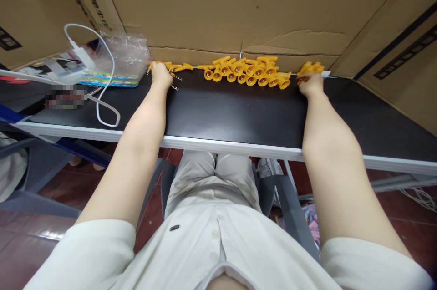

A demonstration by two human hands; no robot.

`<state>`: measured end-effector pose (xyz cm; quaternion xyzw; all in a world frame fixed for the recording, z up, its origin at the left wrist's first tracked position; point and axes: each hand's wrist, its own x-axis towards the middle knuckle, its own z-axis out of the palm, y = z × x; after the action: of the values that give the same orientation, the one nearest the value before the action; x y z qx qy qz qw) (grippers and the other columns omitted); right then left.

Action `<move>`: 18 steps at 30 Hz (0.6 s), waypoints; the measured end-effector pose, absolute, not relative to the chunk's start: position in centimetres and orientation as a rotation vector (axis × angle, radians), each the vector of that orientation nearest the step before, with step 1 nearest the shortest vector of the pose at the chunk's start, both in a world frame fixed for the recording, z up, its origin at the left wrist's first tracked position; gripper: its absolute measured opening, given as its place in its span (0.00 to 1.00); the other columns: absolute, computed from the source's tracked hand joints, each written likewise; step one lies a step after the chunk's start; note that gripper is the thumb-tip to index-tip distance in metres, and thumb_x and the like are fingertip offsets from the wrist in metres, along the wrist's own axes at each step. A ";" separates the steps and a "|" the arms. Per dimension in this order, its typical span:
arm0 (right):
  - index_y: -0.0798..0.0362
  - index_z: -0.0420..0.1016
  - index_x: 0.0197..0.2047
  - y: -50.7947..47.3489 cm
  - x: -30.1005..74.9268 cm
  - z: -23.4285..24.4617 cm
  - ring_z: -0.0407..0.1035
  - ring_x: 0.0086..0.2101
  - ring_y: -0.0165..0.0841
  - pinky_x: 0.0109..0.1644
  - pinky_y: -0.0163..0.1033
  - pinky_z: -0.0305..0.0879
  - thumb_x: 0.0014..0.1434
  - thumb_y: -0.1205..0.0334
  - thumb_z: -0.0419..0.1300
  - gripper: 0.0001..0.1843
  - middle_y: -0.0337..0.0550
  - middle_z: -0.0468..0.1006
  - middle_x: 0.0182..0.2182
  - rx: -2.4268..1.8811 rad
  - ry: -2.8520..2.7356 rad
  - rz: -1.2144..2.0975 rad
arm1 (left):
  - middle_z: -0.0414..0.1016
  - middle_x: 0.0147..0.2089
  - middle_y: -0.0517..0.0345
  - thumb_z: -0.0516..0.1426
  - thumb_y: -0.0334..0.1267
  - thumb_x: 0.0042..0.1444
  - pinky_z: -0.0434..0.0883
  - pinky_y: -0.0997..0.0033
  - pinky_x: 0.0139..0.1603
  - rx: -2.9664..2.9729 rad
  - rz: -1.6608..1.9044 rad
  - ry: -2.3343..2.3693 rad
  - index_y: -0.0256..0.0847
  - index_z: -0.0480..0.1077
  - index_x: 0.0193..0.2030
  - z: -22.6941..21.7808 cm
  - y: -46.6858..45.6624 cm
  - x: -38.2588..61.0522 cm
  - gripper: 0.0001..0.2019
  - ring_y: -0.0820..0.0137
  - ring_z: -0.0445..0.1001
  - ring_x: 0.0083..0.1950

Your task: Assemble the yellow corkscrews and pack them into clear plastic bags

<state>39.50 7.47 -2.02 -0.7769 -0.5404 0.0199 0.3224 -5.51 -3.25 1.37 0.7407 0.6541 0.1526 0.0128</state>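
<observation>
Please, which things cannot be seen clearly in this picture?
Head view:
Left hand: its back hides what the fingers hold.
Right hand: same, among yellow parts.
Small metal pieces beside the left hand: too small.
Item beside the white cable: blurred.

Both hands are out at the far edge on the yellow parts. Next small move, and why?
Likely: close each grip on one piece and draw both hands back over the table. The left hand lies on small yellow pieces beside loose springs, the right hand on the right-end yellow pieces, arms stretched far. Whether either holds one is hidden.
</observation>
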 end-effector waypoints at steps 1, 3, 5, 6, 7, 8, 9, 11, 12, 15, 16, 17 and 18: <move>0.64 0.89 0.63 7.4 39.5 -2.0 0.80 0.62 0.36 0.65 0.32 0.70 0.72 0.83 0.58 0.24 0.63 0.84 0.62 -2.040 -1.429 0.070 | 0.82 0.35 0.45 0.58 0.92 0.40 0.63 0.47 0.56 2.265 0.504 2.070 0.46 0.82 0.44 1.3 -3.4 -5.3 0.49 0.47 0.80 0.66; 0.65 0.88 0.63 7.2 39.5 -1.8 0.80 0.63 0.37 0.67 0.32 0.69 0.74 0.80 0.57 0.23 0.62 0.84 0.62 -2.032 -1.457 0.104 | 0.85 0.43 0.41 0.61 0.90 0.40 0.66 0.43 0.60 2.163 0.576 2.134 0.46 0.83 0.50 0.8 -2.9 -5.7 0.50 0.43 0.78 0.69; 0.66 0.88 0.64 6.9 39.4 -1.6 0.79 0.64 0.37 0.68 0.33 0.69 0.76 0.79 0.57 0.22 0.63 0.83 0.63 -2.032 -1.474 0.131 | 0.86 0.52 0.36 0.59 0.91 0.40 0.68 0.39 0.64 2.019 0.647 2.228 0.44 0.83 0.57 0.3 -1.5 -6.8 0.55 0.38 0.76 0.71; 0.67 0.87 0.65 6.7 39.4 -1.4 0.79 0.64 0.37 0.68 0.33 0.69 0.76 0.78 0.57 0.22 0.64 0.83 0.63 -2.038 -1.473 0.141 | 0.85 0.58 0.33 0.56 0.92 0.42 0.68 0.38 0.65 1.919 0.673 2.299 0.41 0.82 0.61 0.1 -0.7 -7.4 0.58 0.36 0.75 0.73; 0.67 0.87 0.65 6.6 39.3 -1.3 0.79 0.64 0.36 0.68 0.32 0.69 0.76 0.79 0.56 0.22 0.65 0.83 0.63 -2.044 -1.467 0.146 | 0.82 0.65 0.29 0.51 0.92 0.45 0.69 0.38 0.67 1.805 0.692 2.383 0.36 0.80 0.66 0.0 0.1 -7.9 0.63 0.35 0.73 0.75; 0.68 0.87 0.65 6.4 39.1 -1.2 0.79 0.63 0.36 0.67 0.32 0.68 0.76 0.79 0.56 0.22 0.65 0.83 0.64 -2.048 -1.461 0.151 | 0.76 0.73 0.27 0.46 0.91 0.51 0.68 0.40 0.70 1.720 0.686 2.444 0.27 0.76 0.70 0.0 0.7 -8.3 0.66 0.35 0.70 0.77; 0.68 0.87 0.65 6.3 39.0 -1.1 0.79 0.64 0.35 0.67 0.31 0.68 0.76 0.79 0.56 0.22 0.64 0.83 0.64 -2.049 -1.458 0.155 | 0.69 0.78 0.24 0.43 0.86 0.59 0.66 0.42 0.73 1.694 0.635 2.465 0.19 0.71 0.74 0.0 1.2 -8.6 0.66 0.36 0.66 0.80; 0.68 0.86 0.66 6.1 38.7 -1.0 0.78 0.64 0.34 0.66 0.29 0.67 0.77 0.78 0.56 0.22 0.64 0.82 0.64 -2.057 -1.444 0.161 | 0.62 0.82 0.23 0.47 0.70 0.71 0.63 0.45 0.77 1.664 0.488 2.517 0.13 0.64 0.78 0.2 1.4 -8.6 0.53 0.40 0.60 0.84; 0.68 0.86 0.66 6.0 38.6 -0.9 0.78 0.64 0.33 0.66 0.28 0.66 0.78 0.77 0.56 0.22 0.64 0.82 0.64 -2.061 -1.441 0.163 | 0.61 0.83 0.24 0.52 0.60 0.72 0.63 0.45 0.79 1.653 0.411 2.540 0.16 0.63 0.79 0.3 1.3 -8.4 0.46 0.42 0.58 0.85; 0.69 0.86 0.66 5.9 38.4 -0.8 0.78 0.63 0.32 0.63 0.28 0.66 0.79 0.74 0.57 0.21 0.65 0.83 0.63 -2.075 -1.454 0.163 | 0.63 0.84 0.31 0.58 0.37 0.66 0.62 0.41 0.82 1.575 0.272 2.592 0.31 0.69 0.79 0.7 0.7 -7.7 0.34 0.44 0.61 0.85; 0.70 0.86 0.66 5.9 38.4 -0.8 0.78 0.63 0.32 0.63 0.29 0.66 0.79 0.73 0.57 0.21 0.66 0.83 0.62 -2.079 -1.463 0.162 | 0.64 0.84 0.33 0.57 0.33 0.64 0.62 0.39 0.82 1.559 0.257 2.597 0.34 0.71 0.78 0.8 0.6 -7.6 0.34 0.44 0.62 0.85; 0.70 0.86 0.66 6.0 38.5 -0.8 0.78 0.63 0.32 0.62 0.29 0.67 0.79 0.73 0.58 0.21 0.67 0.83 0.62 -2.082 -1.473 0.162 | 0.65 0.83 0.34 0.57 0.31 0.63 0.62 0.38 0.82 1.553 0.251 2.598 0.36 0.72 0.77 0.8 0.7 -7.5 0.34 0.44 0.63 0.84; 0.70 0.86 0.65 6.2 38.6 -0.9 0.79 0.62 0.32 0.61 0.29 0.67 0.79 0.72 0.58 0.21 0.67 0.84 0.61 -2.085 -1.479 0.161 | 0.66 0.83 0.35 0.57 0.30 0.62 0.61 0.36 0.82 1.556 0.251 2.602 0.38 0.72 0.76 0.8 0.8 -7.6 0.34 0.43 0.64 0.84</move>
<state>38.61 6.20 -0.87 -0.7799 -0.5533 0.0602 0.2862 -7.55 0.75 0.77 0.5110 0.8542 0.0823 0.0496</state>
